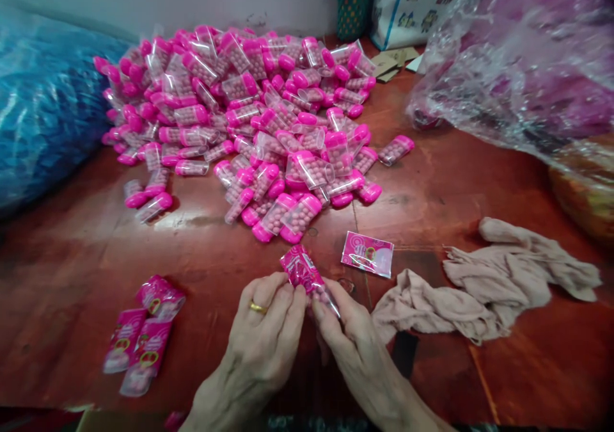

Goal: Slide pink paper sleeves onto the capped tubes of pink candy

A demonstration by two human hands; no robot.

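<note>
Near the table's front middle, my left hand (266, 329) and my right hand (352, 333) meet around one small container wrapped in a pink printed sleeve (303, 271). The fingers of both hands are closed on it, and pink beads show through its clear end between them. A flat pink printed sleeve (368, 255) lies just beyond my right hand. Several sleeved containers (137, 339) rest at the left front. Farther back is a large heap of clear bead containers with bright pink caps (240, 112).
On the reddish wooden table (432, 195), a crumpled beige cloth (499, 278) lies at right. A blue bag (43, 105) fills the left back, clear plastic (522, 80) the right back. A white printed bag (407, 9) stands by the wall.
</note>
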